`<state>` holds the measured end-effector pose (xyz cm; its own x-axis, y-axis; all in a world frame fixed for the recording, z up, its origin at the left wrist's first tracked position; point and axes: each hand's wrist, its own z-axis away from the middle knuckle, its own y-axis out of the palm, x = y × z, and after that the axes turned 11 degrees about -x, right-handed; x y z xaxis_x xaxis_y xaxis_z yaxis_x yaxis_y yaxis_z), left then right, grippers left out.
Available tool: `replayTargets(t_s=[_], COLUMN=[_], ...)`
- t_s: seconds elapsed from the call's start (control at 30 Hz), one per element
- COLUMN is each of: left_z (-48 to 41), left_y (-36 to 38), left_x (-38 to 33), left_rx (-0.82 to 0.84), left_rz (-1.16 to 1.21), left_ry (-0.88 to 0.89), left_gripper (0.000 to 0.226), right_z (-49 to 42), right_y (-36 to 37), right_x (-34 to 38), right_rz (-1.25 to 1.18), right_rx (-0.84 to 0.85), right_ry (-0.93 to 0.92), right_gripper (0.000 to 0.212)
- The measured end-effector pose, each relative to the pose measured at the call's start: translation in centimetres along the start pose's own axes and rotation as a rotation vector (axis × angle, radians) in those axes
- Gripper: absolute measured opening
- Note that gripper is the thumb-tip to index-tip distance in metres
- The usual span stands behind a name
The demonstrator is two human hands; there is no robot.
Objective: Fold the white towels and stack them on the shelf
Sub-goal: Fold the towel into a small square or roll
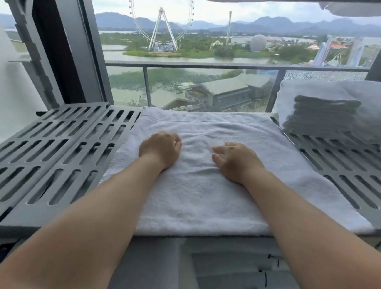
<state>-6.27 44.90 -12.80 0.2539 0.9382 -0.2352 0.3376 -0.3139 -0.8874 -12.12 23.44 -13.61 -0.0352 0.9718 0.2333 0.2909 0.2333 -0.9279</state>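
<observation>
one head-worn wide-angle view, close above the front edge of the slatted shelf (48,152), faces forward and slightly down along it, out through the window (195,50) behind.

No text, label, brand, number or sign can be read anywhere in view. The white towel (203,193) shows plain weave with no tag. The slotted grey shelf (54,140) bears no marking. The folded towels (325,117) at right are unmarked. Any signs on the buildings (228,94) beyond the glass are too small and blurred to make out.
</observation>
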Motion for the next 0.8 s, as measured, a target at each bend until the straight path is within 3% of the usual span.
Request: replayTargets(t_s=[0.2,0.53,0.63,0.8], left_z=[4.6,15.7,18.7,22.5], left_y=[-2.2,-4.9,-5.6,-6.4], left_x=[-1.2,-4.6,-5.2,-5.1], left_rx=[0.065,-0.019,-0.046,-0.043], left_rz=[0.019,0.033,0.042,-0.046], left_ry=[0.016,0.013,0.022,0.142], left_gripper=[0.031,0.029,0.031,0.055], right_z=[4.2,14.1,16.6,19.7], right_y=[-1.9,-3.8,-3.6,-3.7], right_x=[0.1,-1.2,-2.1,-3.6], right_rz=[0.019,-0.046,-0.104,-0.032], right_rx=[-0.039,-0.348,-0.418,-0.234], right_ry=[-0.040,-0.186,-0.208,-0.323], right_gripper=[0.040,0.021,0.028,0.053])
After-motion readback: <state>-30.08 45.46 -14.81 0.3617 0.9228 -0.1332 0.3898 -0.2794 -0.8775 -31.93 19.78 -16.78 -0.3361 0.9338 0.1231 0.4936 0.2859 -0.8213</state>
